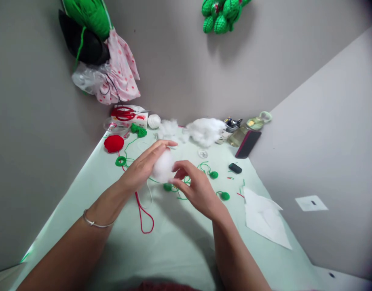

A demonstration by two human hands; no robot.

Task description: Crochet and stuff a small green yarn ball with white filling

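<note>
A wad of white fibre stuffing is between my hands above the table. My left hand wraps round it from the left and top, with the long fingers stretched over its far side. At the wad's right edge, my right hand has its fingers curled, the thumb and fingertips touching the fluff. Below the hands lie small green crocheted balls with loose yarn tails, partly covered. More green balls lie right of my right hand. A red yarn loop lies below my left hand.
Loose stuffing is heaped at the back by a pen cup, a bottle and a phone. Red scissors, a red yarn ball and green yarn are at left. White paper lies right.
</note>
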